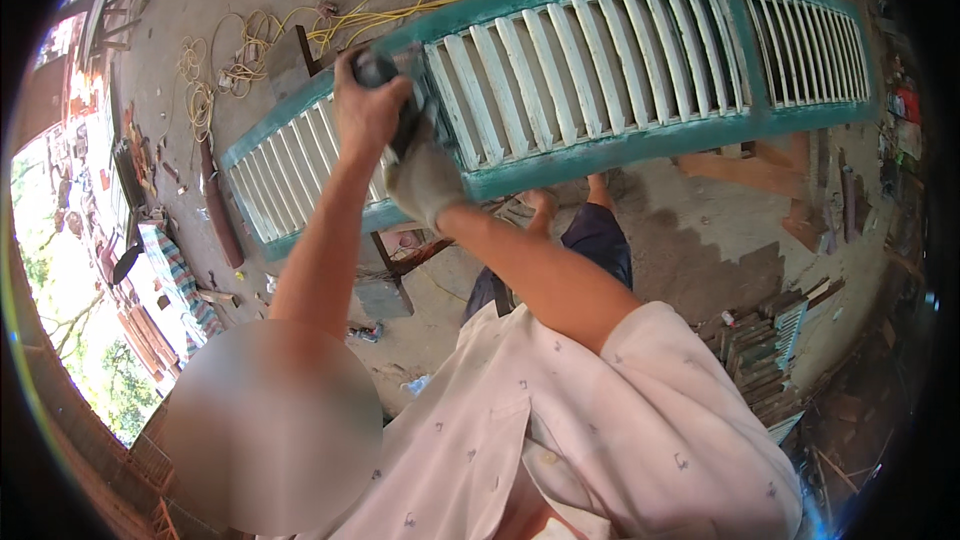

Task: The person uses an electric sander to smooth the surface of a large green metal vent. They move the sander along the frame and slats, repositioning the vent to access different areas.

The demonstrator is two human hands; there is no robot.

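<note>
Here the dark handheld tool point(408, 128) is held over the green crosspiece point(450, 120) between 2 slatted sections of the louvred shutter point(548, 77); surface work seems under way. It is clasped by the bare left hand point(368, 112) and, apparently, the gloved right hand point(425, 180), close together. Even, steady guidance is probably called for. Beyond, yellow cables point(375, 17) are strewn.

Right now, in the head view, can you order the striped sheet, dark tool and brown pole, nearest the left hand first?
1. Dark tool, in the left hand.
2. Brown pole, lower left of it.
3. Striped sheet, farther lower left.
</note>
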